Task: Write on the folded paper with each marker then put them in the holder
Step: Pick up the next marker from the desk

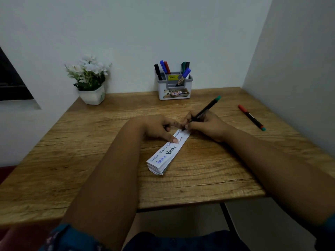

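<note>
A folded strip of white paper (164, 157) lies at an angle in the middle of the wooden table, with several handwritten words on it in blue and black. My left hand (159, 128) presses the strip flat with straight fingers near its far end. My right hand (204, 125) grips a black marker with a green end (208, 107), its tip touching the far end of the paper. Another black marker with a red cap (251, 117) lies on the table to the right. The grey and white holder (174, 87) stands at the back with several markers in it.
A white pot of white flowers (90, 80) stands at the back left of the table (90, 160). Walls close in the table at the back and on the right. The table's front edge runs just under my forearms.
</note>
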